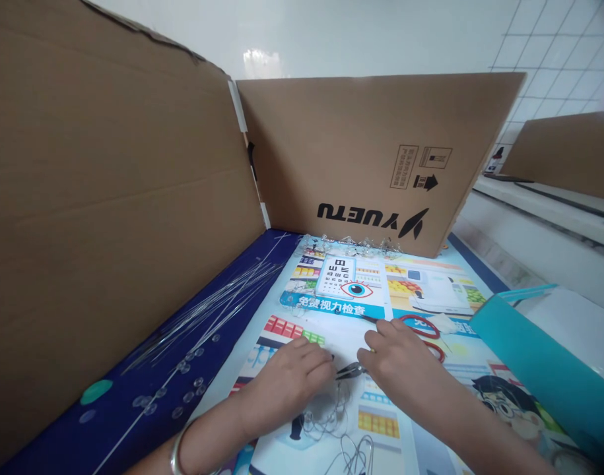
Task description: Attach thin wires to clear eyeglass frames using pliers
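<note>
My right hand point(393, 356) is closed around a pair of needle-nose pliers point(350, 371), whose dark metal jaws point left toward my other hand. My left hand point(302, 369), with a silver bangle on its wrist, is pinched just left of the jaw tips. What sits between its fingers is too small and hidden to make out. Tangled thin wire point(326, 422) lies below the pliers, and bent wire loops point(358, 455) show at the bottom edge. Red-handled scissors point(420, 324) lie just beyond my right hand, partly covered by it.
Cardboard walls point(331, 138) stand at the left and back. Straight wires point(217, 297) and clear beads point(185, 366) lie on the blue cloth at left, near a green disc point(96, 392). Beaded wire pieces point(356, 247) line the back wall. A teal box point(539, 363) stands at right.
</note>
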The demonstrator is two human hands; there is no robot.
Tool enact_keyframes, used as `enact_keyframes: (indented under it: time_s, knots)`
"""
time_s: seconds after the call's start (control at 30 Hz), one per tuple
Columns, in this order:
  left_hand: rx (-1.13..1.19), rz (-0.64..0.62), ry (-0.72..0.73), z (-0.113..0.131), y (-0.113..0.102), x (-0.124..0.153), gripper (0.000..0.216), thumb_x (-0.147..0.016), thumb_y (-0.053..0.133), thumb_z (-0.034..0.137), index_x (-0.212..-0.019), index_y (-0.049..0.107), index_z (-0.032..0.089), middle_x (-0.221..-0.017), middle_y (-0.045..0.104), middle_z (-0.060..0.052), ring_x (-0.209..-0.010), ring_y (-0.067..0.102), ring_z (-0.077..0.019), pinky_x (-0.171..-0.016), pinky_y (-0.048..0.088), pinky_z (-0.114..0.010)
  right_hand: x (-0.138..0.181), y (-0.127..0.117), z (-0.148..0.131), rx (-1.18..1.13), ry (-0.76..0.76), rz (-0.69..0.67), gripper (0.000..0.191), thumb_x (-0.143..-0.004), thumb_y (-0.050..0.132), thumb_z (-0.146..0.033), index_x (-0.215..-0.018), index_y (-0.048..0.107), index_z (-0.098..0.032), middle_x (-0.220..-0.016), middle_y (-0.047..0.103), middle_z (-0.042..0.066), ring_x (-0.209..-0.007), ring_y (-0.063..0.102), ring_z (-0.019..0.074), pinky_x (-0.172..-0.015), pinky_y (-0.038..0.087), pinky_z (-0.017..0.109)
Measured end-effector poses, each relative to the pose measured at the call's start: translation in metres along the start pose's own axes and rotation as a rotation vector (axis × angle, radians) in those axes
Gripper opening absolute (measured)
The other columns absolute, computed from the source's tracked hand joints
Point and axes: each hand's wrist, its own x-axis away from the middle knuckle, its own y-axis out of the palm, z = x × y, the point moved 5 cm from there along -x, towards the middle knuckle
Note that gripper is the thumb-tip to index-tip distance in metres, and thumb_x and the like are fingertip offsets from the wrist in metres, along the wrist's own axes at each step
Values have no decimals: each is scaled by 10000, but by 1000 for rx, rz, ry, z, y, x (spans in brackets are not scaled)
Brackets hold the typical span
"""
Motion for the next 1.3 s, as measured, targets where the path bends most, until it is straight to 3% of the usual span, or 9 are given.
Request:
enact_keyframes:
  time_s: [0.4,0.9,1.3]
  knots:
    - [39,-57,61,4,-3,-2,167,-919,392,109,-868,541,164,-791,581,-33,-739,509,-163,-672,393,-290,-1,4,-1,27,-60,13,161,-795,594,-115,-664,538,-191,-664,531,14,-717,441,197,-615,236,331]
    - [51,-59,-71,-6,3,-2,174,-807,459,15,-845,511,177,-832,574,-16,-748,502,-171,-692,400,-290,0,0,-4,71,-132,44,129,-798,587,-120,-718,522,-198,-685,516,5,-707,420,196,-629,238,337]
    - [18,-13,48,1,-5,-4,194,-903,375,86,-842,539,170,-761,574,-24,-704,508,-161,-650,388,-284,-2,-2,-5,71,-133,65,153,-803,580,-113,-704,502,-199,-682,508,4,-705,418,192,-624,239,331]
